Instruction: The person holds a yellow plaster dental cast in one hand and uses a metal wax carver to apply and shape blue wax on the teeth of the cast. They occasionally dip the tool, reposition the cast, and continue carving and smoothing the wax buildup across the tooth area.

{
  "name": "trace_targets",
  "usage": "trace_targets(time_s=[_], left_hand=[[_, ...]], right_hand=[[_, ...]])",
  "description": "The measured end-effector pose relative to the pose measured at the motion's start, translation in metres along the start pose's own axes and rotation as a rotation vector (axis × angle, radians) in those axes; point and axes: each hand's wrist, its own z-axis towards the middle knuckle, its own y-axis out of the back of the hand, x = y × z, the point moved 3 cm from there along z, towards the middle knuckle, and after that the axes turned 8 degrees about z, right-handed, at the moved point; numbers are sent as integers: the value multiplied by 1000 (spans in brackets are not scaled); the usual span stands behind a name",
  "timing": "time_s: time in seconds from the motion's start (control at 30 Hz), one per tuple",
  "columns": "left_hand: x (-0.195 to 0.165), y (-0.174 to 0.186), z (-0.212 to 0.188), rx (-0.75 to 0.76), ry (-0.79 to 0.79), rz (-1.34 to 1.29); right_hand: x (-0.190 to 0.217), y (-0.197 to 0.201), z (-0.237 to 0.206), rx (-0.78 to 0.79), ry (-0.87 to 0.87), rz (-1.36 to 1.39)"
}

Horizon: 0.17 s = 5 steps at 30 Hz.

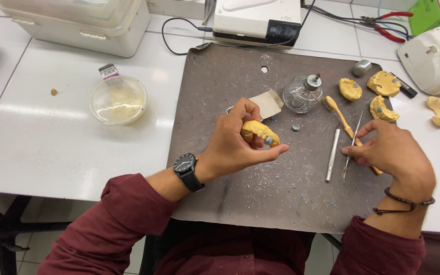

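The yellow cast (259, 133) with blue wax on its teeth sits clamped in the left hand (230, 145), raised just above the grey mat (220, 102), while the right hand (395, 153) pinches a thin metal tool (351, 147) lying beside a second tool (332, 155) and a brush (338, 114). Likely risks: the loose-looking wax could chip under a tight grip, or the right hand could knock the glass burner (304, 94) just beyond it. Open mat lies between the hands; other casts (383, 84) crowd the far right edge.
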Motion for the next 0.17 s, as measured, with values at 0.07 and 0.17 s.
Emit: trace_targets(time_s=[0.07,0.17], left_hand=[[2,2,-1,-15,6,57],[7,1,0,-16,72,-35]], right_hand=[[2,-2,0,46,12,14],[8,-2,-1,21,106,19]])
